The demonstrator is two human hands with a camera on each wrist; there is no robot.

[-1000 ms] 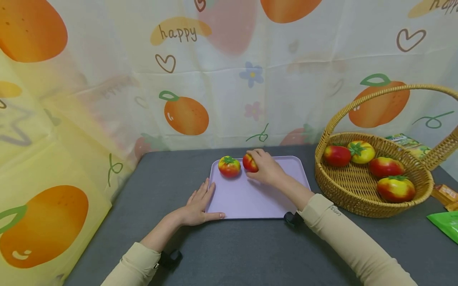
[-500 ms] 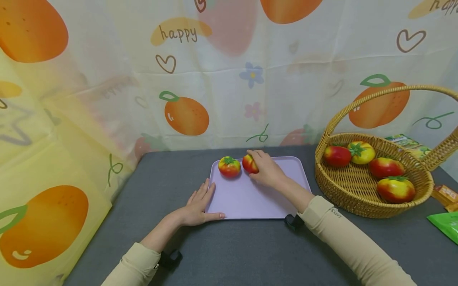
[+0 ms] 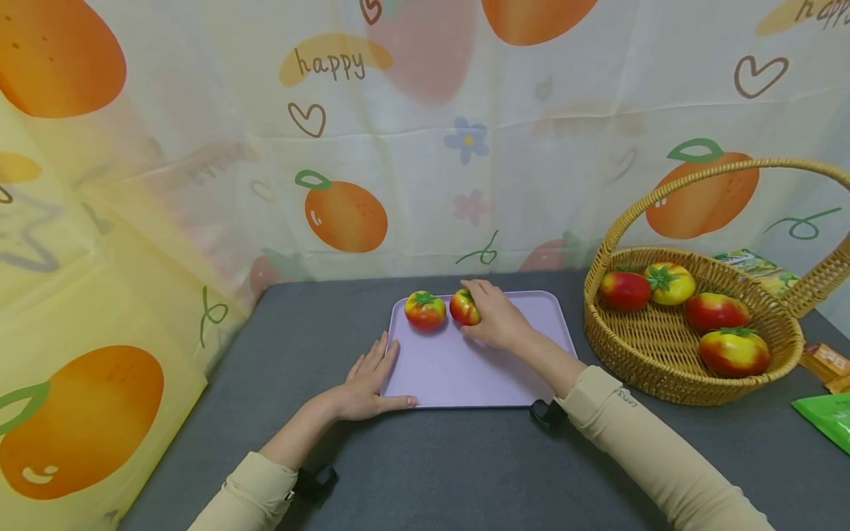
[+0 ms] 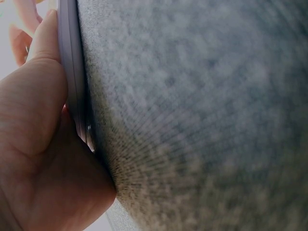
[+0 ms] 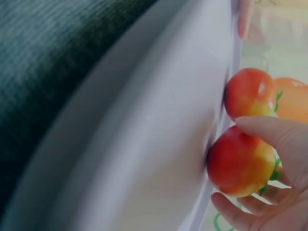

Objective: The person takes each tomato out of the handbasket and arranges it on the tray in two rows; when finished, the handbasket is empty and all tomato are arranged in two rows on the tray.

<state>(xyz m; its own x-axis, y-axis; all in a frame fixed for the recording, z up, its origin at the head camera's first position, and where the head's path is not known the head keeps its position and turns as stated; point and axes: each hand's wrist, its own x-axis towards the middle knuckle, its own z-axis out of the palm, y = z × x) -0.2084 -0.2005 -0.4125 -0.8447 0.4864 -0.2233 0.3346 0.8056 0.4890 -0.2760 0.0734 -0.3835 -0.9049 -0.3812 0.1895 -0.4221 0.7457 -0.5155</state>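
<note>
my right hand (image 3: 494, 316) is curled round a red-and-yellow tomato (image 3: 462, 307), fingers over its top and far side, with the fruit sitting on the lilac tray (image 3: 465, 369) at its far edge. from the right wrist view its underside seems to touch the tray, though the angle is poor and i can't be sure. it sits just beside a second tomato (image 3: 425, 310) already on the tray, so the two make a row along the back. my left hand (image 3: 367, 387) lies flat on the grey table (image 3: 425, 472), fingers straight, thumb along the tray's near left corner, holding nothing; it braces the tray against sliding. four more tomatoes wait in the wicker basket (image 3: 690, 383) to my right, within easy reach.
</note>
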